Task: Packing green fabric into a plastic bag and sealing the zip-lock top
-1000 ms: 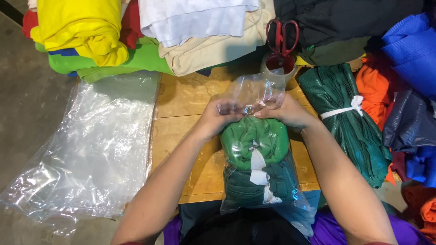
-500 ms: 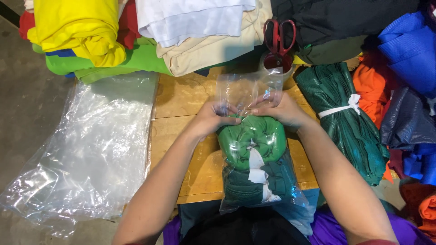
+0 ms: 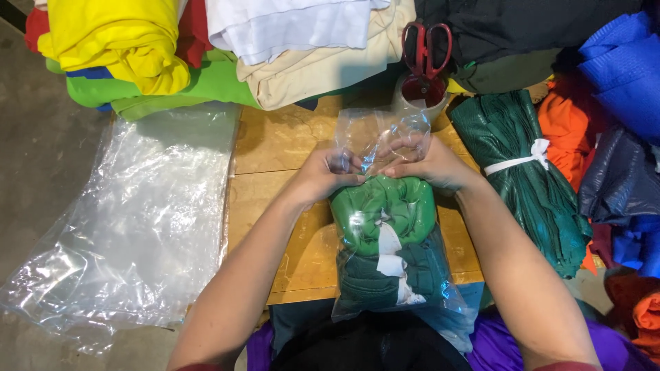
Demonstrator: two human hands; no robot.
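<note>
Mid-frame, the left hand [image 3: 328, 172] and right hand [image 3: 427, 163] are still pinching the bag [image 3: 392, 240] neck together above the green cloth [image 3: 385, 209]; hardly anything has shifted, so closing is continuing.

Both hands, left hand [image 3: 328, 172] and right hand [image 3: 427, 163], have apparently gathered the clear bag [image 3: 385, 137] mouth tighter above the bright green roll [image 3: 388, 209].
</note>
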